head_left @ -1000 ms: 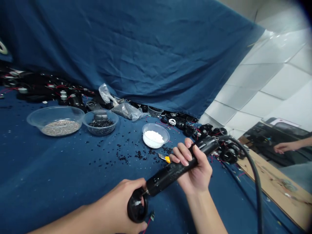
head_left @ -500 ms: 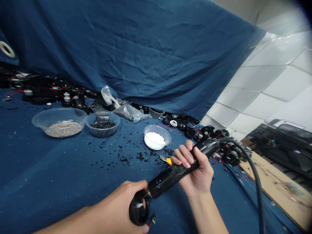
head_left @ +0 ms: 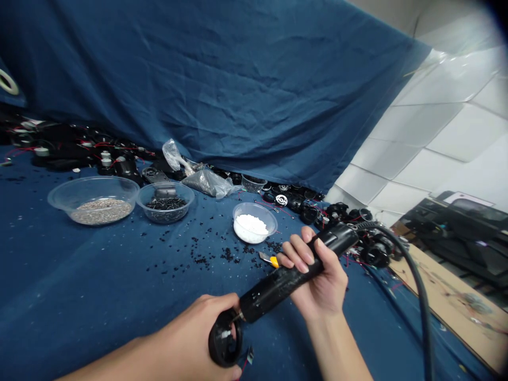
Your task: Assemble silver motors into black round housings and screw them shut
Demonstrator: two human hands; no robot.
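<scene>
- A large, creased navy-blue cloth backdrop (head_left: 198, 79) hangs across the far side
- Right of the backdrop: a wall of glossy white rectangular panels (head_left: 428, 143) (evenly lit, with a soft sheen)
- Below the backdrop: a blue cloth-covered worktop (head_left: 79, 296)
- Lower right of the backdrop: a tan cardboard sheet (head_left: 456, 301), with dark boxy equipment (head_left: 452, 227) beyond it

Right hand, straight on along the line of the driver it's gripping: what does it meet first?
The right hand aims its corded electric screwdriver down-left, so first comes the black round housing in the left hand. The bit looks at or very near it; depth is unclear.
</scene>
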